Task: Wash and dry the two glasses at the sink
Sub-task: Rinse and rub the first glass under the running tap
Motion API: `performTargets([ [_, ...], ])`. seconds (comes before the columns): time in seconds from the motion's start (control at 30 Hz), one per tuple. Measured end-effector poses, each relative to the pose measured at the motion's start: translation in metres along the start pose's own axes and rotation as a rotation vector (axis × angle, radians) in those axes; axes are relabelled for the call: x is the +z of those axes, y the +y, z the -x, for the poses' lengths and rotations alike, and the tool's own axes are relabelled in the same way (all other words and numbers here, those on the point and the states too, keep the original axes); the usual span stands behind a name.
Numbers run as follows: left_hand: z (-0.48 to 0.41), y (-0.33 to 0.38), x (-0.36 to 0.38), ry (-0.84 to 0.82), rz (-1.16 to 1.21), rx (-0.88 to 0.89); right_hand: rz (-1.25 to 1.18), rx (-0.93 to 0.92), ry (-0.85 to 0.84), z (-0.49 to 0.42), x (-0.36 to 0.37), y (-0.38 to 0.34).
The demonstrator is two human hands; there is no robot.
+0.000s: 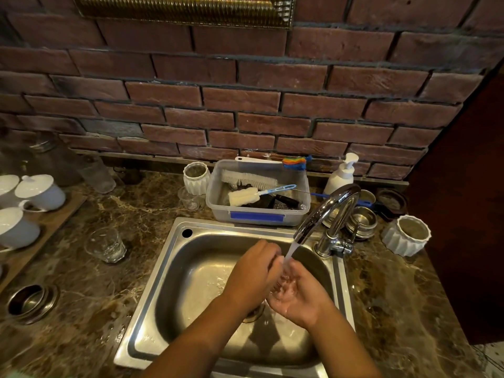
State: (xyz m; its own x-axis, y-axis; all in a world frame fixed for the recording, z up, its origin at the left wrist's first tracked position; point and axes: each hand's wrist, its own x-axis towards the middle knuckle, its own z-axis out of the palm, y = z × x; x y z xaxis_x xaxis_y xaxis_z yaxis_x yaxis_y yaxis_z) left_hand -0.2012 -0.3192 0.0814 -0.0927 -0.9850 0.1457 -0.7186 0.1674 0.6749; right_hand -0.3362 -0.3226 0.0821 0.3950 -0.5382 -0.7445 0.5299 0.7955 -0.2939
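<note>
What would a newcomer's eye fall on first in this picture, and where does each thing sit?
The left hand and right hand meet under water running from the chrome tap into the steel sink, front and centre. A clear glass stands on the marble counter left of the sink, and a plastic tub of brushes sits behind the sink by the brick wall.

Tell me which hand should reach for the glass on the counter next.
Likely left: the counter glass stands left of the sink, nearer the left hand; the right hand is cupped under the stream.
</note>
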Motion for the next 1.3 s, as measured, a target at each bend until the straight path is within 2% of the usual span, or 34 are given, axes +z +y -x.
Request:
performTargets([
  [0.07,-0.001,0.000,0.003,0.001,0.206,-0.188,0.115,-0.080,0.015,-0.001,0.000,-0.001],
  [0.13,-0.004,0.002,0.007,-0.047,0.430,-0.419,0.414,-0.243,0.084,-0.003,0.002,-0.001],
  [0.2,-0.004,0.006,0.008,-0.076,0.707,-0.684,0.817,-0.487,0.122,0.000,0.006,-0.001],
  [0.3,-0.002,0.005,-0.001,-0.082,1.194,-1.078,1.542,-0.893,0.048,0.004,0.006,0.001],
  [0.37,0.000,0.000,-0.007,-0.149,1.346,-1.138,1.927,-1.020,0.021,0.005,0.005,0.001],
  [0.4,0.000,0.000,-0.008,-0.164,1.363,-1.134,1.966,-1.025,0.006,0.005,0.005,0.001],
  [0.47,-0.002,0.005,-0.007,-0.085,1.292,-1.146,1.830,-0.990,-0.016,0.005,0.003,0.003],
  [0.57,-0.008,0.010,0.001,0.113,1.068,-1.018,1.328,-0.908,0.017,0.007,0.006,0.012],
  [0.67,-0.007,0.004,0.002,0.187,0.571,-0.551,0.679,-0.539,0.024,0.011,0.013,0.017],
  [0.77,-0.001,-0.006,0.000,0.111,0.188,-0.108,0.020,-0.166,-0.097,0.016,0.012,0.009],
  [0.83,0.001,-0.011,0.001,0.053,0.059,0.031,-0.168,-0.051,-0.158,0.020,0.012,0.005],
  [0.9,0.001,-0.014,-0.001,0.077,0.117,0.003,-0.142,-0.043,-0.188,0.019,0.013,0.003],
  [1.0,-0.001,-0.009,0.000,0.088,0.409,-0.267,0.251,-0.241,-0.119,0.009,0.012,0.002],
  [1.1,-0.008,-0.001,-0.001,0.007,0.732,-0.724,0.918,-0.535,-0.013,0.008,0.013,0.000],
  [1.17,-0.010,-0.008,-0.001,-0.072,1.025,-0.986,1.363,-0.747,-0.022,0.011,0.014,-0.002],
  [1.23,-0.007,-0.018,-0.004,-0.122,1.245,-1.110,1.770,-0.903,-0.060,0.011,0.012,-0.002],
  [1.3,-0.006,-0.024,-0.001,-0.136,1.316,-1.122,1.931,-0.959,-0.049,0.006,0.009,0.001],
])
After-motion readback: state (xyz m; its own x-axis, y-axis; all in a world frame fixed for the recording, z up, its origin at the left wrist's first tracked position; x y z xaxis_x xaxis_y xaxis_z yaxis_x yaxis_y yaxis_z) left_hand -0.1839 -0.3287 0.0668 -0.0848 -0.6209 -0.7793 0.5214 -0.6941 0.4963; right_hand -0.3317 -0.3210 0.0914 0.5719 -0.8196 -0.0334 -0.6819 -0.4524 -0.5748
